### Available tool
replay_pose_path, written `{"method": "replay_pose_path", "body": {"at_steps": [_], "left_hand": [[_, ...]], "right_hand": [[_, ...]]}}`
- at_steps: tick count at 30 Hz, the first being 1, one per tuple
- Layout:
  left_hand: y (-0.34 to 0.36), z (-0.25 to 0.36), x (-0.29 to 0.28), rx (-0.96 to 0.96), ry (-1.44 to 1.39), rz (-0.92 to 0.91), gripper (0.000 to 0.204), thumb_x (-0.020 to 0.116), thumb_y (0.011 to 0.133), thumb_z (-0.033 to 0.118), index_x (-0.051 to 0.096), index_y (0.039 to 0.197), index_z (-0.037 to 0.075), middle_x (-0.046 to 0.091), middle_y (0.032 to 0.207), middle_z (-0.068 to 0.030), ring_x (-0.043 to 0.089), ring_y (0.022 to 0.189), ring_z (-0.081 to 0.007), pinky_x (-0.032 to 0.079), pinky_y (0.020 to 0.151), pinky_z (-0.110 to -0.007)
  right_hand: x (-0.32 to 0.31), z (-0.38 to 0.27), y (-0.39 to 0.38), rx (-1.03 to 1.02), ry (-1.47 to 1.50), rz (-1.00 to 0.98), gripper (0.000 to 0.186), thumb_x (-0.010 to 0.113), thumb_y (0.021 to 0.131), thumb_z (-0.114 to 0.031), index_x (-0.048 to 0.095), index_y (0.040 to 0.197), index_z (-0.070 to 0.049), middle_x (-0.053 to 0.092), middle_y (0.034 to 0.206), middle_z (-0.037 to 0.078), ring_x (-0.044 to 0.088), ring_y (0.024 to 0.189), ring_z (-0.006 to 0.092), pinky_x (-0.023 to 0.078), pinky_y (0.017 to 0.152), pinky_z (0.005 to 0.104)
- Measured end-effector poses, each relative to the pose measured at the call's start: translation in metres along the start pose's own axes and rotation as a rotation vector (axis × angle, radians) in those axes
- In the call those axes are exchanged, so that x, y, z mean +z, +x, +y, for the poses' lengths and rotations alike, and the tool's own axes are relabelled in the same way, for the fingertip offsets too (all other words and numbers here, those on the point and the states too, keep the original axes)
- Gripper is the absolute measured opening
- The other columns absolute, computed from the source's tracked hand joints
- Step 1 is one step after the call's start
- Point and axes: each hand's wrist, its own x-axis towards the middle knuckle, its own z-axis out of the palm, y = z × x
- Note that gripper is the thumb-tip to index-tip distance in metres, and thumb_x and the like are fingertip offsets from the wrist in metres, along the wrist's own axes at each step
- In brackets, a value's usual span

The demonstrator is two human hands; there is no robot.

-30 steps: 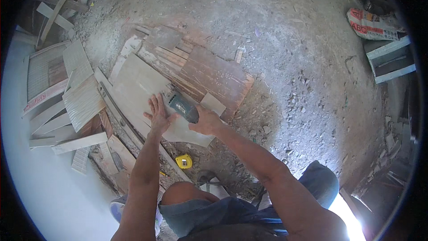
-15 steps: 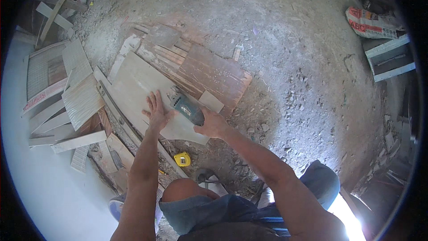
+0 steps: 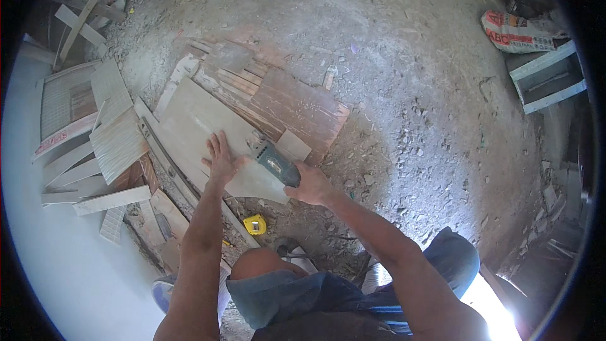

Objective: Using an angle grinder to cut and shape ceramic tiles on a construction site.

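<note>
My left hand is spread with fingers apart on a large pale, flat sheet, which has an irregular near edge. My right hand grips the rear of a dark green power tool, whose metal head sits on the sheet's far right edge, a short way right of my left fingers. Beneath and beyond lie worn brown boards and a small square offcut. A yellow tape measure is on the floor nearer my knee. The tool's cutting part is too small to make out.
Tile and board offcuts are piled along the left by a white wall, beside a long strip. At right are a red-and-white sack and an open box. Rubble covers the floor right of the boards.
My right hand and the power tool have slid rightward and toward me along the sheet's edge. My left hand stays spread in nearly the same place.
</note>
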Motion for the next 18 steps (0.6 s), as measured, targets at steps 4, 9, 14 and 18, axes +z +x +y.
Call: {"method": "replay_pose_path", "body": {"at_steps": [4,9,14,18], "left_hand": [[-0.037,-0.007,0.035,0.291,0.087,0.280,0.102,0.072,0.083,0.060,0.024,0.160,0.015,0.011,0.165,-0.0265,0.005,0.154,-0.0442,0.005,0.112,-0.077],[-0.083,0.083,0.056,0.702,0.202,0.106,0.090,0.071,0.082,0.057,0.037,0.153,0.015,0.025,0.161,-0.0210,0.018,0.151,-0.0431,0.010,0.114,-0.075],[-0.055,0.100,0.039,0.863,0.198,0.038,0.089,0.070,0.082,0.055,0.036,0.155,0.019,0.026,0.160,-0.0192,0.018,0.151,-0.0412,0.007,0.114,-0.077],[-0.042,0.130,0.019,1.024,0.244,-0.121,0.090,0.075,0.077,0.048,0.037,0.154,0.020,0.034,0.154,-0.0168,0.022,0.150,-0.0377,0.008,0.115,-0.075]], "right_hand": [[-0.026,-0.005,-0.022,0.052,0.055,0.018,0.087,0.074,0.076,-0.042,0.042,0.143,0.002,0.063,0.124,0.028,0.063,0.116,0.0416,0.049,0.102,0.0474],[-0.062,0.023,-0.036,0.146,0.221,0.154,0.088,0.077,0.076,-0.042,0.043,0.144,0.001,0.064,0.125,0.027,0.064,0.116,0.0388,0.049,0.101,0.0443],[-0.077,0.041,-0.036,0.096,0.266,0.362,0.088,0.080,0.075,-0.039,0.045,0.144,0.001,0.066,0.124,0.025,0.066,0.114,0.0356,0.050,0.099,0.0424],[-0.081,0.057,-0.047,0.163,0.281,0.384,0.083,0.079,0.074,-0.038,0.048,0.140,0.001,0.065,0.123,0.025,0.064,0.117,0.0366,0.049,0.099,0.0466]]}}
